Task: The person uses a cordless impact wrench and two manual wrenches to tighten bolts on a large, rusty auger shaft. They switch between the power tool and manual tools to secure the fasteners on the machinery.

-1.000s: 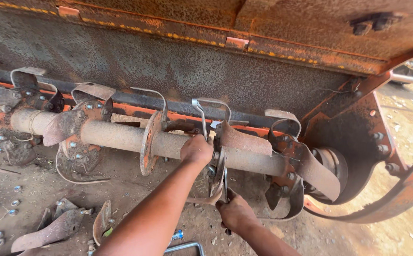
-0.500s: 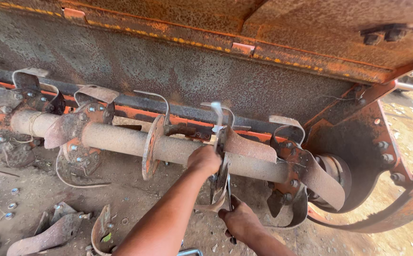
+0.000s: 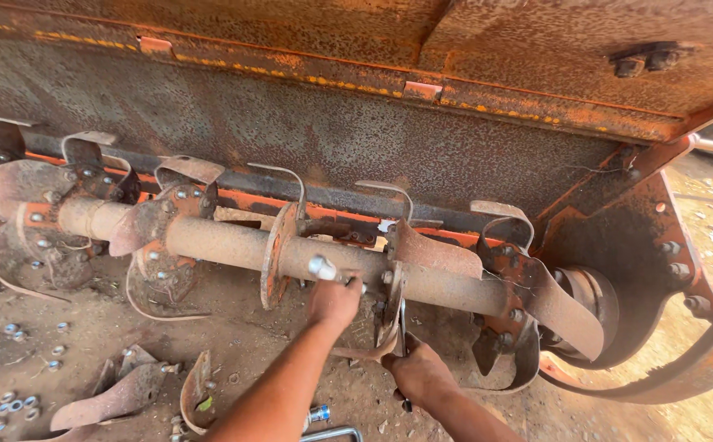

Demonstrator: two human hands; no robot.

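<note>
The left hand has been shifted leftward and is closed on a socket wrench at the rotor shaft. The right hand grips a spanner at the blade flange. Removed blades and nuts lie on the ground; several blades remain bolted.

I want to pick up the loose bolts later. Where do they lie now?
In the head view the loose bolts lie on the dirt ground at the lower left, under the rusty shaft and left of the removed blades.
</note>
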